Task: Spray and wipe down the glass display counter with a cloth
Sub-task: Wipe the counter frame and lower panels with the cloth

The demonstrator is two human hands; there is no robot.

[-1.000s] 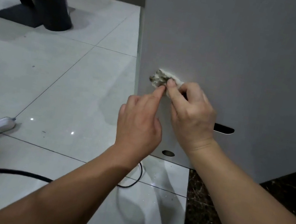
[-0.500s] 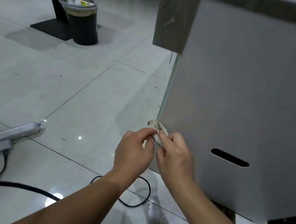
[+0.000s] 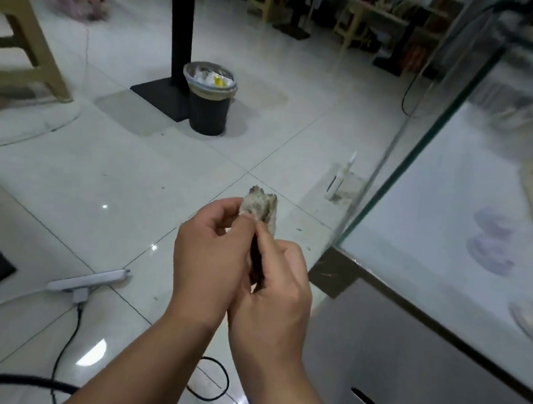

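Observation:
A small crumpled, dirty grey-white cloth [image 3: 261, 210] sticks up between my two hands in front of me, over the floor. My left hand [image 3: 210, 255] pinches its left side with thumb and fingers. My right hand [image 3: 275, 284] grips its lower part, fingers curled. The glass display counter [image 3: 415, 148] stands to the right, its glass corner edge running up and away, above a grey base panel [image 3: 438, 383] with a dark slot. A white spray bottle [image 3: 340, 178] stands on the floor by the counter's glass side.
A black bin [image 3: 209, 103] with a liner stands beside a black table post [image 3: 182, 16]. A beige plastic stool [image 3: 10, 35] is at the left. A white power strip [image 3: 87, 282] and black cables [image 3: 207, 380] lie on the tiled floor near my arms. Pale items rest inside the counter.
My hands have come away from the grey base panel with the cloth and risen in front of me. The view has lifted, showing the glass top part of the counter and the room.

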